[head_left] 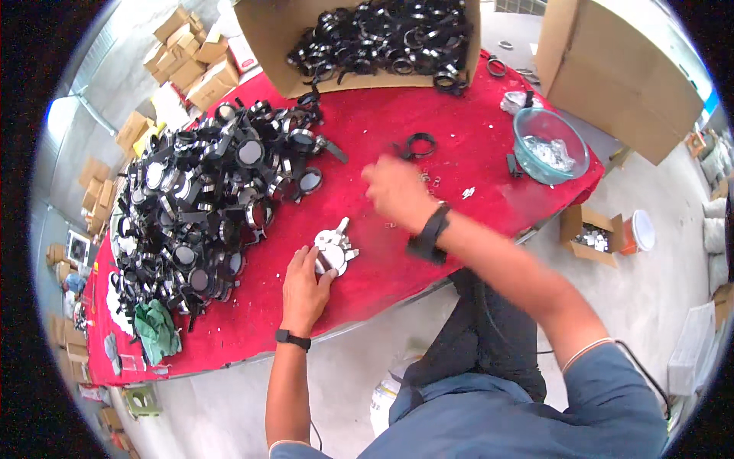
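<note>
My left hand (305,291) rests on the red-covered table, its fingers and thumb apart at the edge of a small group of white parts (334,246). These include flat round discs and narrow tabs. My right hand (399,193) is raised over the table, smeared by motion, so I cannot make out its fingers or anything in them. Just beyond it lies a black ring (421,144). Small clear or metallic pieces (436,181) are scattered beside the right wrist. Left of both hands is a large heap of black round parts with shiny metal rims (222,191).
A tilted cardboard box (267,73) at the far edge holds more black rings. A clear bluish bowl (579,157) with small plastic bags stands at the right. Green cloth (157,333) lies near the heap. A small carton (604,249) and an orange-and-white bucket (641,229) are below the right edge.
</note>
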`<control>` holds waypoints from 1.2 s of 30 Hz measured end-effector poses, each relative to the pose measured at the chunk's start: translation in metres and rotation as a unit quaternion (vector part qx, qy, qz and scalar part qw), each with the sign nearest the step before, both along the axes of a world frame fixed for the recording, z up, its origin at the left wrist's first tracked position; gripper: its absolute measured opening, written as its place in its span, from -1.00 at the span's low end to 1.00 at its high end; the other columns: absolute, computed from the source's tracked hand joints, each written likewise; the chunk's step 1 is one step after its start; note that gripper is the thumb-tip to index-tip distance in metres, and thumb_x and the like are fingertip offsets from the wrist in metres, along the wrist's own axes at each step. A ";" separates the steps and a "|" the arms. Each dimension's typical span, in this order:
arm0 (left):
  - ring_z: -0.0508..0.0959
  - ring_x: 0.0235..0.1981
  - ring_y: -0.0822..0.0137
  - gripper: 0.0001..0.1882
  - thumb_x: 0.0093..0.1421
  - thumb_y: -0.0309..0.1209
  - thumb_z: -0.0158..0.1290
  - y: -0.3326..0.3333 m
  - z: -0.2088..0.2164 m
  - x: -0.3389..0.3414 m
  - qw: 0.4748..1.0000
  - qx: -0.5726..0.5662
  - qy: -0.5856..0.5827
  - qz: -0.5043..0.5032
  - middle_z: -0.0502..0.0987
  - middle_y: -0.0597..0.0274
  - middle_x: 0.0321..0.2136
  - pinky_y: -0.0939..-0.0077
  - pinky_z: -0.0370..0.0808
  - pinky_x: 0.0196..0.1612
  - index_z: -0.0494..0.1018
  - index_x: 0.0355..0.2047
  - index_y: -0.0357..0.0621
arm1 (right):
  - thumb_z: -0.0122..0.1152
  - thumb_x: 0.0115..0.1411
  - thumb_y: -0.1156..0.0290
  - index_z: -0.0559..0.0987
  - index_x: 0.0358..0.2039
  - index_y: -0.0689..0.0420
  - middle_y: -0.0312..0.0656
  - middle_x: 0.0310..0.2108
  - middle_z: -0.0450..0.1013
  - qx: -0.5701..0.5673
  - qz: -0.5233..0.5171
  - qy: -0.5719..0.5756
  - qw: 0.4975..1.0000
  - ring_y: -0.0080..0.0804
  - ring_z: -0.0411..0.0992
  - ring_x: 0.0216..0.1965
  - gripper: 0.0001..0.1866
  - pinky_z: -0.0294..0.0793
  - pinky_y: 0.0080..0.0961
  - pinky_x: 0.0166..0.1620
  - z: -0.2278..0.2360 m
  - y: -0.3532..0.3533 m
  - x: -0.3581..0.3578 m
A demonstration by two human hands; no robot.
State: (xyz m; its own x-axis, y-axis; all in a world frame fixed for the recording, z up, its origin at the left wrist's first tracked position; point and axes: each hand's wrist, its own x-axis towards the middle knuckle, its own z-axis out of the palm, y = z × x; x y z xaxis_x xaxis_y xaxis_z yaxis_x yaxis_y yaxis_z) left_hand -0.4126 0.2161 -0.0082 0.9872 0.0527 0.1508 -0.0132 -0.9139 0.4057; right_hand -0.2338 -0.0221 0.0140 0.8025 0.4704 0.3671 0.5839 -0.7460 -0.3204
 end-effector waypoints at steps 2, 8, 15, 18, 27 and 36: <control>0.43 0.35 -0.23 -0.42 0.23 -0.32 0.32 0.004 0.000 -0.003 1.000 -0.007 -0.005 0.012 0.47 -0.30 0.29 0.01 0.38 0.41 0.49 0.20 -0.36 | 0.46 0.08 0.36 0.63 0.00 0.10 0.02 0.00 0.48 -0.056 -0.018 -0.099 0.993 0.05 0.46 0.08 -0.56 0.60 -0.06 0.03 0.024 -0.008 0.036; 0.62 0.07 -0.20 -0.50 0.19 -0.36 0.35 -0.011 0.021 0.014 0.993 -0.032 0.058 0.100 0.65 -0.22 0.02 0.03 0.54 0.17 0.53 0.09 -0.34 | 0.34 0.29 0.23 0.72 -0.36 0.13 0.07 -0.37 0.63 -0.199 0.017 -0.054 0.978 0.12 0.64 -0.22 -0.77 0.65 0.06 -0.11 -0.017 -0.069 0.140; 0.62 0.13 -0.12 -0.72 0.16 -0.35 0.40 0.005 0.028 0.001 0.990 -0.108 -0.060 0.072 0.63 -0.14 0.10 0.11 0.53 0.21 0.61 -0.21 -0.24 | 0.37 0.13 0.39 0.72 -0.39 0.25 0.18 -0.34 0.66 -0.169 -0.052 -0.001 0.984 0.20 0.68 -0.22 -0.83 0.70 0.06 -0.09 0.013 -0.129 0.123; 0.41 0.38 -0.23 -0.73 0.17 -0.35 0.37 -0.020 0.033 0.023 0.991 -0.041 -0.087 -0.097 0.46 -0.17 0.34 0.01 0.34 0.43 0.62 -0.20 -0.23 | 0.34 0.14 0.42 0.72 -0.37 0.24 0.18 -0.32 0.66 -0.197 -0.044 -0.005 0.979 0.19 0.68 -0.21 -0.85 0.71 0.03 -0.09 0.010 -0.162 0.122; 0.32 0.44 -0.26 -0.58 0.18 -0.44 0.29 0.003 0.018 0.056 0.980 0.011 0.022 -0.199 0.47 -0.05 0.33 -0.03 0.27 0.51 0.59 0.05 -0.31 | 0.09 0.45 0.38 0.61 -0.27 0.23 0.02 -0.36 0.62 0.013 -0.012 0.082 0.996 -0.18 0.65 -0.29 -0.78 0.68 -0.16 -0.22 0.022 -0.174 0.100; 0.41 0.42 -0.17 -0.75 0.22 -0.43 0.25 0.071 0.009 0.029 0.977 -0.212 -0.033 -0.008 0.49 -0.23 0.33 0.10 0.31 0.46 0.69 -0.12 -0.28 | -0.01 0.58 0.34 0.52 -0.08 0.20 -0.15 -0.24 0.61 0.526 -0.025 0.454 0.719 -0.42 0.62 -0.27 -0.79 0.64 -0.35 -0.17 -0.043 0.009 -0.078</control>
State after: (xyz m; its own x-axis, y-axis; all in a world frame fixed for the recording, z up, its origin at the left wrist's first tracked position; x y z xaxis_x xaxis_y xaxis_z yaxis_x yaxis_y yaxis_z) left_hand -0.3834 0.2867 0.0006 0.9771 0.1081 0.1833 -0.0663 -0.6641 0.7447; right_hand -0.3120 -0.0134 -0.0287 0.9425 0.2769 -0.1869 -0.2408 0.1755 -0.9546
